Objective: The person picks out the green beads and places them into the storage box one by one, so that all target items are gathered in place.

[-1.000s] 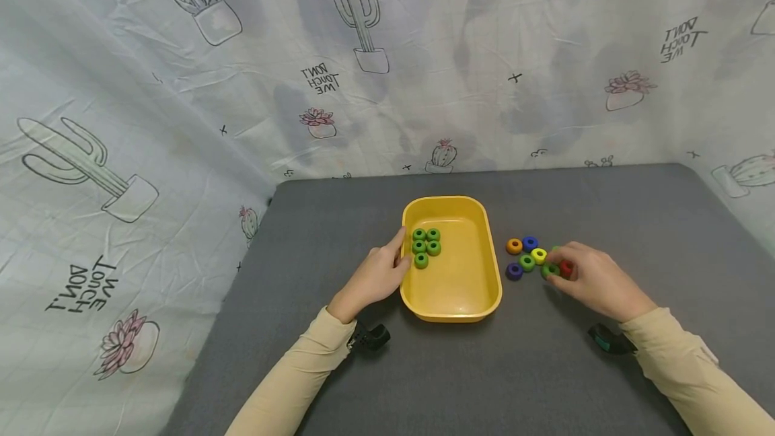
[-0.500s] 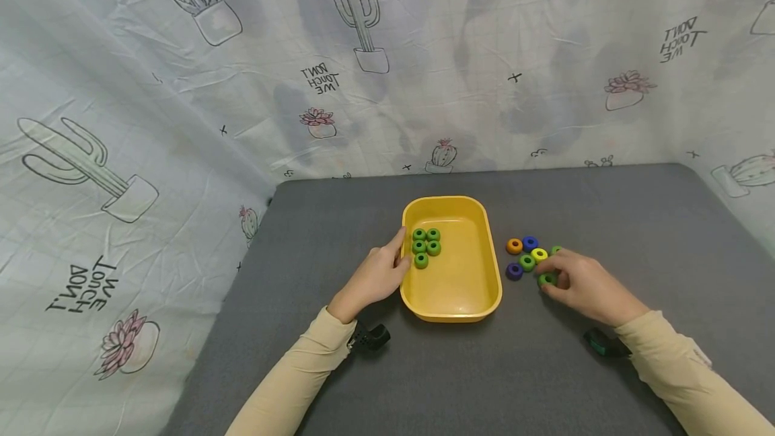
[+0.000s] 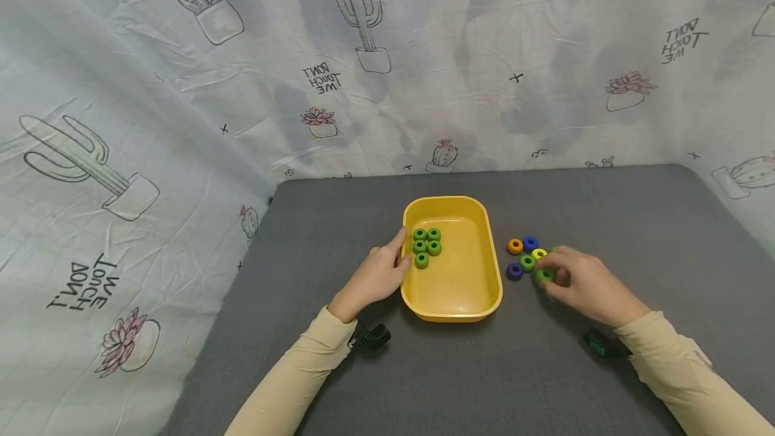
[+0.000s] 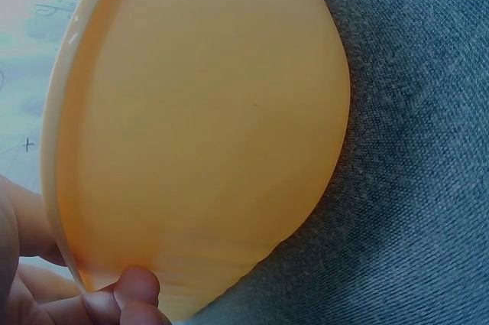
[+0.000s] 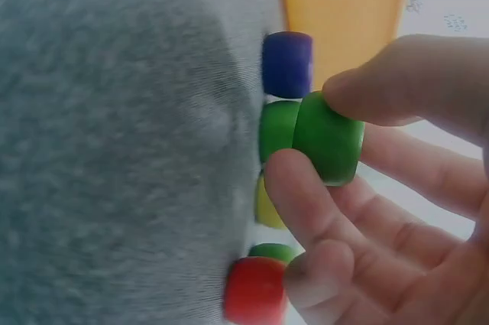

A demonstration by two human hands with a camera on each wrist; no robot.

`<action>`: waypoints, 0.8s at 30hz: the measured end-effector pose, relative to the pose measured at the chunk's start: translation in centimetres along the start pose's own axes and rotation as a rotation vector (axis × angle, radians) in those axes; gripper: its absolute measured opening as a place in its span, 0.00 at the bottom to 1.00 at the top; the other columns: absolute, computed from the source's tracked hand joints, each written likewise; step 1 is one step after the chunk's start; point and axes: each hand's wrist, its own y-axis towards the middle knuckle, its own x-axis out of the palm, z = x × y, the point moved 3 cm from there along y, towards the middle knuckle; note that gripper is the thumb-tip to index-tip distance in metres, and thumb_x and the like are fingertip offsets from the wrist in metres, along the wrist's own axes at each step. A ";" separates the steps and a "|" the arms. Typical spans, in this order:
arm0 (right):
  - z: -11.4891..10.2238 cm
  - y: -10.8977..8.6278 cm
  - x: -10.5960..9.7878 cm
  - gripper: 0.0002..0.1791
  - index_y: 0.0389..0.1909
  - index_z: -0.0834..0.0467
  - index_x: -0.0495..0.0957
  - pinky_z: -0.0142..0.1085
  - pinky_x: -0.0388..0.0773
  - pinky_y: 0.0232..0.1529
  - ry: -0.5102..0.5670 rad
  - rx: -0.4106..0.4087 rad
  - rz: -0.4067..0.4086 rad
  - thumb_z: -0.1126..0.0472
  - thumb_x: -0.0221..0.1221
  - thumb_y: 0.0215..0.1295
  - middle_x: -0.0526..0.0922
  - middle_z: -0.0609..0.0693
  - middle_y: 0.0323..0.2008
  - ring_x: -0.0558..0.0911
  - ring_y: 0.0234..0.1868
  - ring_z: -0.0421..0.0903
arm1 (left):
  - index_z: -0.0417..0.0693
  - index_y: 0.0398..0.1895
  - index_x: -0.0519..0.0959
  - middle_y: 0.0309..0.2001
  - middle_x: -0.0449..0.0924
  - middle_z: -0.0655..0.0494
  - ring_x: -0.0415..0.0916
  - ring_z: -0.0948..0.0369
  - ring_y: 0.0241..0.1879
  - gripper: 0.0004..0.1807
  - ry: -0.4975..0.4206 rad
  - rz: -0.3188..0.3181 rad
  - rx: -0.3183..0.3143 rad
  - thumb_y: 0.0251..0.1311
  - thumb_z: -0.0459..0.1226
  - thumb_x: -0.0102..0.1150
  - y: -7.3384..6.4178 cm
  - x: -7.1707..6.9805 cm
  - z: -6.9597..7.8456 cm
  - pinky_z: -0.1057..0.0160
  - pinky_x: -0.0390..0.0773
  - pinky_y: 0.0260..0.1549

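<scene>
Apparently partway: five in, another between the fingertips

On the left, the left hand (image 3: pixel 377 274) grips the near-side edge of the yellow tray (image 3: pixel 460 281) — fingers and thumb on either side of its left wall. Five green rings (image 3: pixel 434 248) lie against that wall inside: likely the finished part. Right of the tray, on the gray tabletop (image 3: pixel 339 221), wait an orange ring (image 3: pixel 514 246), a purple ring (image 3: pixel 515 272), a green ring (image 3: pixel 527 262), a blue ring (image 3: pixel 531 243) and a yellow ring (image 3: pixel 538 254). Farthest right, the right hand (image 3: pixel 584 284) pinches the held green ring (image 5: pixel 330 141), outside the tray. Beyond it (best seen from the right wrist) are a red ring (image 5: pixel 256 290) and one more green piece (image 5: pixel 271 251). If green is the rule, the held one and two others seem left.
</scene>
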 end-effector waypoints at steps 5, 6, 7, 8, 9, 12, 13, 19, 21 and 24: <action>-0.6 0.1 -0.5 0.16 0.48 0.54 0.86 0.32 0.73 0.29 -0.007 -0.028 0.044 0.66 0.74 0.59 0.82 0.42 0.41 0.74 0.32 0.33 | 0.38 0.83 0.52 0.20 0.67 0.59 0.59 0.65 0.13 0.35 -0.003 0.000 0.000 0.79 0.37 0.49 0.0 0.0 0.0 0.69 0.62 0.17; -0.7 0.1 -0.5 0.16 0.47 0.54 0.86 0.32 0.73 0.29 -0.006 -0.036 0.054 0.66 0.74 0.59 0.82 0.42 0.40 0.74 0.32 0.34 | 0.38 0.83 0.52 0.20 0.67 0.59 0.59 0.65 0.13 0.35 -0.003 0.001 0.002 0.79 0.37 0.49 0.0 0.0 0.1 0.69 0.62 0.16; -0.9 0.2 -0.6 0.16 0.47 0.54 0.86 0.32 0.72 0.29 -0.006 -0.045 0.065 0.66 0.74 0.59 0.82 0.41 0.40 0.74 0.32 0.34 | 0.38 0.83 0.52 0.19 0.67 0.59 0.59 0.65 0.13 0.35 0.000 0.002 0.004 0.79 0.37 0.49 0.0 0.0 0.1 0.69 0.62 0.16; -1.1 0.3 -0.7 0.16 0.47 0.54 0.86 0.31 0.71 0.29 -0.005 -0.056 0.076 0.66 0.74 0.59 0.81 0.41 0.40 0.74 0.32 0.34 | 0.38 0.83 0.52 0.19 0.66 0.59 0.59 0.65 0.13 0.35 0.003 0.004 0.007 0.79 0.37 0.49 0.0 0.0 0.1 0.69 0.62 0.16; -1.2 0.3 -0.8 0.16 0.47 0.54 0.86 0.31 0.70 0.29 -0.004 -0.065 0.086 0.67 0.74 0.59 0.81 0.41 0.40 0.73 0.31 0.35 | 0.37 0.83 0.52 0.19 0.66 0.59 0.59 0.66 0.13 0.35 0.005 0.006 0.010 0.79 0.37 0.49 0.0 0.0 0.1 0.69 0.62 0.16; -1.8 0.6 -1.0 0.16 0.47 0.54 0.86 0.30 0.69 0.28 -0.002 -0.093 0.111 0.67 0.74 0.59 0.80 0.40 0.39 0.73 0.30 0.36 | 0.37 0.83 0.52 0.19 0.65 0.60 0.58 0.66 0.13 0.35 0.016 0.012 0.013 0.79 0.38 0.48 -0.1 0.0 0.1 0.69 0.61 0.16; -2.0 0.7 -1.1 0.16 0.48 0.54 0.86 0.30 0.69 0.28 0.001 -0.100 0.116 0.67 0.74 0.59 0.80 0.41 0.39 0.73 0.30 0.36 | 0.37 0.83 0.52 0.19 0.65 0.60 0.58 0.66 0.13 0.35 0.018 0.012 0.013 0.79 0.38 0.48 -0.1 0.0 0.1 0.69 0.61 0.16; -3.2 1.5 -2.2 0.18 0.49 0.51 0.86 0.31 0.77 0.30 0.027 -0.115 0.140 0.67 0.74 0.59 0.83 0.41 0.44 0.76 0.34 0.34 | 0.37 0.83 0.51 0.19 0.65 0.60 0.58 0.65 0.12 0.35 0.012 0.005 0.013 0.79 0.38 0.48 -0.2 0.0 0.1 0.69 0.61 0.16; -3.6 1.9 -2.5 0.18 0.49 0.50 0.85 0.32 0.78 0.31 0.033 -0.118 0.146 0.67 0.74 0.59 0.83 0.41 0.45 0.77 0.35 0.34 | 0.37 0.83 0.51 0.18 0.65 0.60 0.58 0.65 0.12 0.35 0.010 0.003 0.015 0.79 0.38 0.47 -0.2 0.0 0.1 0.69 0.61 0.16; -4.3 2.4 -2.7 0.18 0.49 0.49 0.85 0.33 0.78 0.32 0.041 -0.126 0.147 0.67 0.74 0.59 0.83 0.40 0.45 0.78 0.36 0.37 | 0.37 0.83 0.51 0.18 0.65 0.59 0.58 0.65 0.12 0.35 0.004 0.006 0.018 0.79 0.38 0.48 -0.2 0.0 0.1 0.69 0.61 0.16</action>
